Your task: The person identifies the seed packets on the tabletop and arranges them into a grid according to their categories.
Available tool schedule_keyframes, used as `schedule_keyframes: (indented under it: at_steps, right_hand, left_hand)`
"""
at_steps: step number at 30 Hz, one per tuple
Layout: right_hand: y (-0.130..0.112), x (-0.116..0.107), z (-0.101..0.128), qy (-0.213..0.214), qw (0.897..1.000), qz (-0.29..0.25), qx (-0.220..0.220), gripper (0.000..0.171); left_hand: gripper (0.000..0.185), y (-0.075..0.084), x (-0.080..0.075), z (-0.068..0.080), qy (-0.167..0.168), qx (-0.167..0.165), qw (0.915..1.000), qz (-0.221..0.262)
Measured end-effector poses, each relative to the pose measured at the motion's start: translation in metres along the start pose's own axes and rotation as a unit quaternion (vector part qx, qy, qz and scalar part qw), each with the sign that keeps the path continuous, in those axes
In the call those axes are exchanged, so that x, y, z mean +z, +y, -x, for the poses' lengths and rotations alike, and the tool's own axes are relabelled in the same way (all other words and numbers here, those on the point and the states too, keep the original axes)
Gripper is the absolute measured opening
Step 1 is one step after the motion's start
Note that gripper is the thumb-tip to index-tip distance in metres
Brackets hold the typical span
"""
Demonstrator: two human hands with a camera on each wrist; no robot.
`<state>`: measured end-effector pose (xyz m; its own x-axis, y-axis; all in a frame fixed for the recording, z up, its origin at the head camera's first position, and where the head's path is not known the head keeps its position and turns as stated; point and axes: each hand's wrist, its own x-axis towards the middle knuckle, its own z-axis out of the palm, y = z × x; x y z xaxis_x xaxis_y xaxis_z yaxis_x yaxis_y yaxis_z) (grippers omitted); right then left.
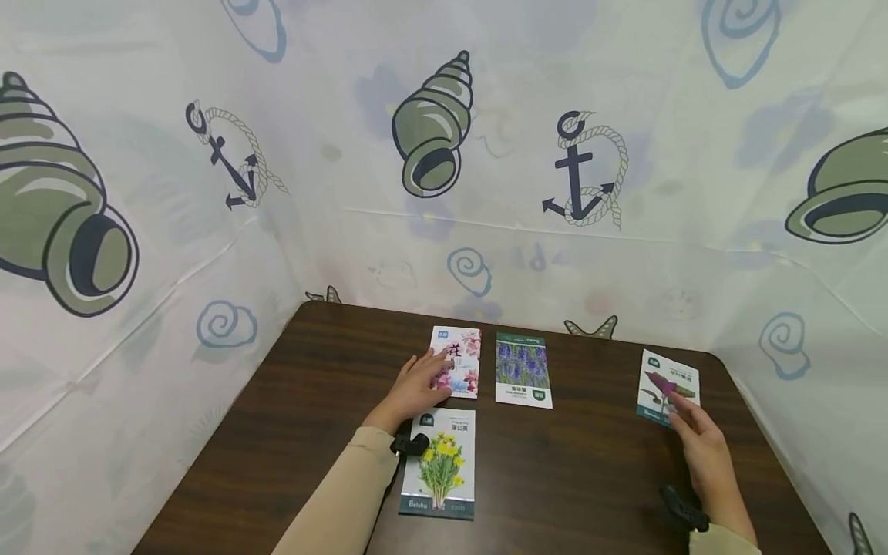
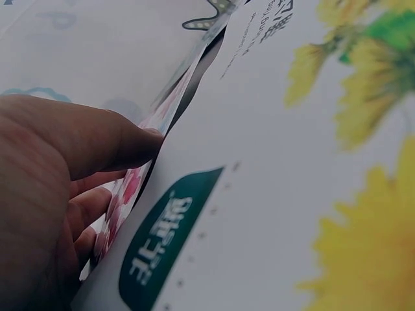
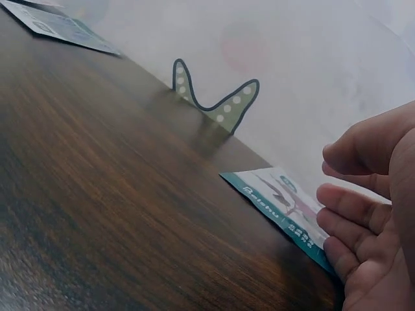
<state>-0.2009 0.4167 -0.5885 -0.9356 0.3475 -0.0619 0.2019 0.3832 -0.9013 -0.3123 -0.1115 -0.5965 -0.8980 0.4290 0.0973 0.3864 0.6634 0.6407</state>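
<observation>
Dark brown wood grain runs across the desk (image 1: 291, 432) in front of me, boxed in by a white sheet printed with shells and anchors (image 1: 583, 169). Four seed packets lie flat on it. Nearest me is the yellow-flower packet (image 1: 440, 462); beyond it the pink-blossom packet (image 1: 459, 361) and the purple-flower packet (image 1: 523, 370) sit side by side, just apart. Well off to the right lies the packet with a dark red plant (image 1: 667, 385).

My left hand (image 1: 415, 389) rests on the left part of the pink-blossom packet, fingers laid out flat rather than curled, so its grip is apart; the wrist view shows my thumb (image 2: 97, 139) at that packet's edge, which is lifted slightly beside the yellow-flower packet. My right hand (image 1: 701, 443) has its fingertips (image 3: 343, 197) at the near edge of the dark red packet, loosely bent and, as far as I can tell, clamped on nothing.

These packets look thin and slick. I judge that pressing could slide one across the wood instead of lifting it, and my left forearm hangs just beside the yellow-flower packet, so a careless pull back might drag it askew.
</observation>
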Motion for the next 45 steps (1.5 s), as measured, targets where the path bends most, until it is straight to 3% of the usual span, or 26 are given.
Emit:
schedule_keyframes:
  at_steps: [6,13,25,33,45]
  right_hand:
    - [-0.002,0.0,0.001,0.008,1.0,0.023,-0.01,0.056]
    - [-0.002,0.003,0.005,0.017,0.998,0.039,-0.036,0.052]
    - [-0.004,0.008,0.003,-0.031,0.992,0.102,-0.068,0.051]
    - [0.001,0.01,0.001,-0.041,0.972,0.171,-0.157,0.046]
    - [-0.004,0.019,0.005,-0.03,0.952,0.25,-0.173,0.044]
  left_hand:
    - [0.062,0.003,0.001,0.0,0.007,0.001,0.9998,0.019]
    - [0.063,-0.004,0.004,-0.002,-0.001,-0.008,0.9999,0.007]
    - [0.062,0.002,0.0,0.003,0.012,0.007,0.9999,0.006]
    - [0.062,0.002,0.0,0.002,0.005,0.002,1.0,-0.003]
    - [0.061,0.005,-0.002,0.002,0.004,-0.002,1.0,-0.004]
